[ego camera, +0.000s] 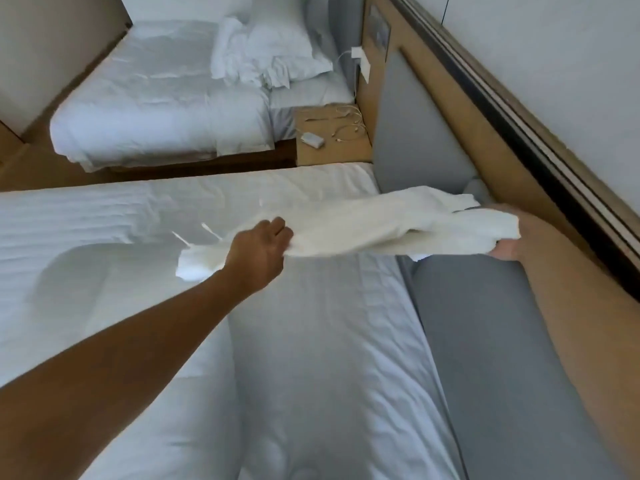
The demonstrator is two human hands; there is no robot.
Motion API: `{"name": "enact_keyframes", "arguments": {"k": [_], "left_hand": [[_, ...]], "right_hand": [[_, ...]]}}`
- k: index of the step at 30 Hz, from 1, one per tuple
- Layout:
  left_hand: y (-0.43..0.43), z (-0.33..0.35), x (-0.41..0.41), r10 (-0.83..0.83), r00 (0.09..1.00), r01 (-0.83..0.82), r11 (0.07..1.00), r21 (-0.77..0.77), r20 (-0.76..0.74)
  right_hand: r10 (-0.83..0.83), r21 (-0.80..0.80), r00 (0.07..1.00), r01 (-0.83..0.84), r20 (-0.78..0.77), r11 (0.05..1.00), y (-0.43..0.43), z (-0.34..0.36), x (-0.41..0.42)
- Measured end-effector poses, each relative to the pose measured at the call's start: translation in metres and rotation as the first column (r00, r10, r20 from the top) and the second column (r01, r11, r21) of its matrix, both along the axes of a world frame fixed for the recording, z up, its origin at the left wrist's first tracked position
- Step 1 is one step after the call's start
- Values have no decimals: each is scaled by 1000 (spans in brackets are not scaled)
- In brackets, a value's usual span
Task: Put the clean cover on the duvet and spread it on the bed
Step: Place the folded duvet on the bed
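Note:
A bunched white cloth, the duvet's top edge point(381, 225), hangs stretched in the air between my two hands above the head of the near bed point(104, 209). My left hand point(259, 251) grips its left part in a fist; thin ties and a loose corner stick out past it. My right hand point(512, 237) holds the right end, mostly covered by the fabric. Below lies the white striped cover point(311, 341), spread over the bed. A grey strip of mattress point(485, 341) shows along the right side.
A grey padded headboard point(415, 133) and wooden wall panel stand behind the bed. A wooden nightstand point(332, 150) with cables and a small white charger sits between the beds. The far bed point(156, 109) holds rumpled white linen and pillows. A wall runs close on the right.

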State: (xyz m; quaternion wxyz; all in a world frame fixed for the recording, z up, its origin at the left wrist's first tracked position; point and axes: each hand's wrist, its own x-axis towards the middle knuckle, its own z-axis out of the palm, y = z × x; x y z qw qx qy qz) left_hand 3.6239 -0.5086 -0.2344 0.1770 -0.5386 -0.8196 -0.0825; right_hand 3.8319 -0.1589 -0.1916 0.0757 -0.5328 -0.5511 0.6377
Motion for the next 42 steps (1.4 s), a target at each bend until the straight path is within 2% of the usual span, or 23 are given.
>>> {"name": "enact_keyframes", "arguments": {"k": [1,2,4,5,6,8,9,12,13,14,17,18,20,22,25,27,29,31,33,35,38,41,42], "left_hand": [[-12,-29,17,23,998,-18,997,-80,63],[-22,-57,36,89,986,-58,975,-215,138],[-42,-114,78,264,935,-101,836,-539,235],[-52,-139,99,321,909,-71,748,-660,266],[-61,-159,118,360,887,-22,659,-752,290],[-79,-186,148,404,866,43,527,-849,295],[-89,-190,154,424,860,32,512,-858,285],[-143,-176,140,507,834,-147,585,-797,219],[-169,-167,128,548,819,-237,593,-770,170],[-199,-156,116,600,791,-325,581,-746,123],[-291,-124,88,737,673,-487,509,-710,67],[-316,-114,83,766,640,-511,484,-710,61],[-358,-98,76,832,550,-565,437,-700,75],[-390,-85,70,899,418,-616,387,-687,131],[-438,-74,58,945,136,-679,308,-666,298],[-469,-74,50,885,-82,-726,261,-636,458],[-495,-79,47,745,-243,-751,261,-606,621],[-516,-87,44,588,-299,-784,297,-545,751],[-532,-97,36,499,-271,-794,368,-484,823],[-549,-114,26,427,-299,-775,413,-478,854],[-587,-144,10,303,-472,-705,435,-561,828],[-630,-175,-12,181,-627,-587,530,-613,757],[-639,-184,-17,132,-665,-563,558,-610,735]], "right_hand": [[114,83,993,-116,26,990,-14,-7,10],[182,130,973,-201,145,971,-23,-25,14],[358,92,862,-415,358,905,-52,-60,21],[406,59,779,-489,477,870,-65,-87,27],[475,-10,629,-596,615,803,-84,-108,38],[560,-151,330,-748,760,646,-120,-156,72],[593,-234,237,-760,769,607,-139,-177,87],[700,-370,212,-726,682,580,-195,-218,112],[739,-410,223,-713,636,569,-213,-226,112],[769,-441,275,-687,578,577,-233,-230,110],[726,-479,587,-553,357,682,-288,-234,88],[720,-487,623,-547,307,681,-308,-232,75],[732,-516,651,-566,198,643,-351,-224,48],[740,-521,663,-595,113,612,-394,-215,23],[737,-511,676,-623,31,593,-455,-206,-6],[706,-501,707,-601,29,622,-491,-206,-16],[646,-485,761,-543,60,685,-521,-213,-19],[585,-406,809,-513,66,756,-541,-225,-18],[541,-327,840,-499,46,802,-553,-236,-18],[516,-331,855,-472,52,817,-565,-244,-24],[398,-413,914,-335,74,847,-588,-246,-33],[262,-491,955,-162,142,856,-630,-253,-37],[193,-525,975,-108,110,844,-646,-257,-38]]}}
